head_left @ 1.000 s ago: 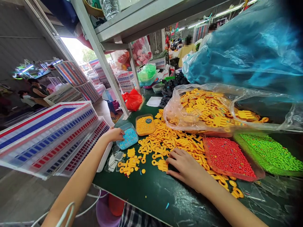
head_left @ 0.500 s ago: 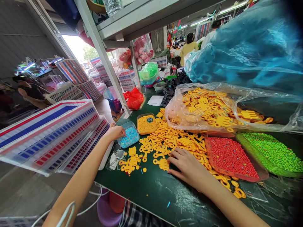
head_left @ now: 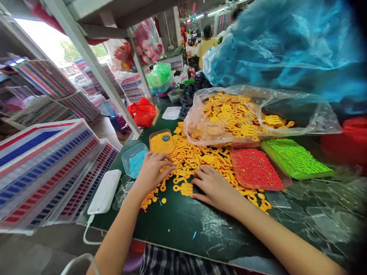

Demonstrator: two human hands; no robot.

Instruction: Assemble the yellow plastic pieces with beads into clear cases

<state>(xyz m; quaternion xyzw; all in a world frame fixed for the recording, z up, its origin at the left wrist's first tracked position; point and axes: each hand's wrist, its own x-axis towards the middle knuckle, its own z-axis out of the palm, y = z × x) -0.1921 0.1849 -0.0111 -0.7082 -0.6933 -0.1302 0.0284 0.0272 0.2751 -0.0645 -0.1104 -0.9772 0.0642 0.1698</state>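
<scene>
just on the near side of the yellow bead tray [head_left: 150,143], the left hand [head_left: 153,172] is held with fingers bent and slightly parted; whether anything is pinched cannot be told, as the underside of the fingers is hidden. nearer and to the right of that tray, a yellow ringed piece [head_left: 187,189] is laid flat, its end met by the right hand [head_left: 211,186], thumb and forefinger spread (a true grip cannot be confirmed). for steady work, the piece is best kept flat under light fingertip pressure. the left fingers are best lifted clear of the loose yellow heap [head_left: 191,153], right of the tray, so nothing is dragged.
</scene>
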